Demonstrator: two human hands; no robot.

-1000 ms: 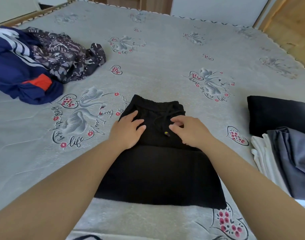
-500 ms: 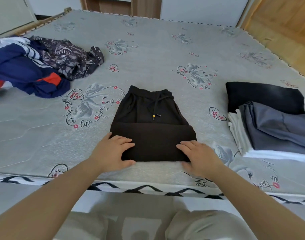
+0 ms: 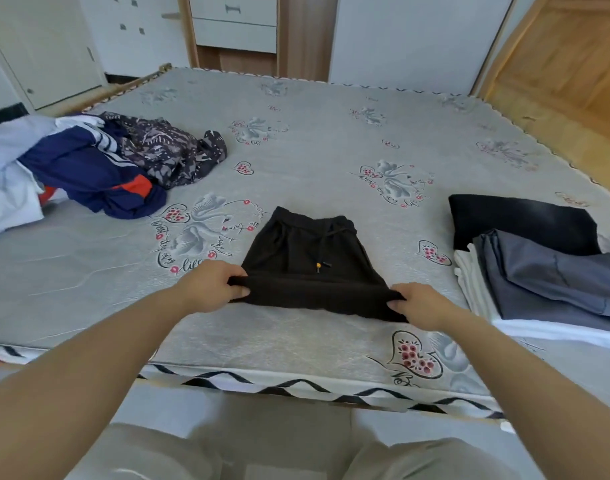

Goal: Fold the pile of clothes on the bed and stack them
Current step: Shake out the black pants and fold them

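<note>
I'm pinching the folded black drawstring shorts [image 3: 314,268] at their near corners, left hand [image 3: 213,284] and right hand [image 3: 417,304] lifting that edge off the bed [image 3: 331,133].

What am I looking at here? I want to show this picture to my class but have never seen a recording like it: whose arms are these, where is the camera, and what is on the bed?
The camera sits on a person's head and looks down, so the two bare arms are their own. No machine is involved. The left hand and right hand each pinch a near corner of the black shorts, which lie half folded on the bed. At the far left is an unfolded pile of clothes. On the right lies a stack of folded clothes.
</note>
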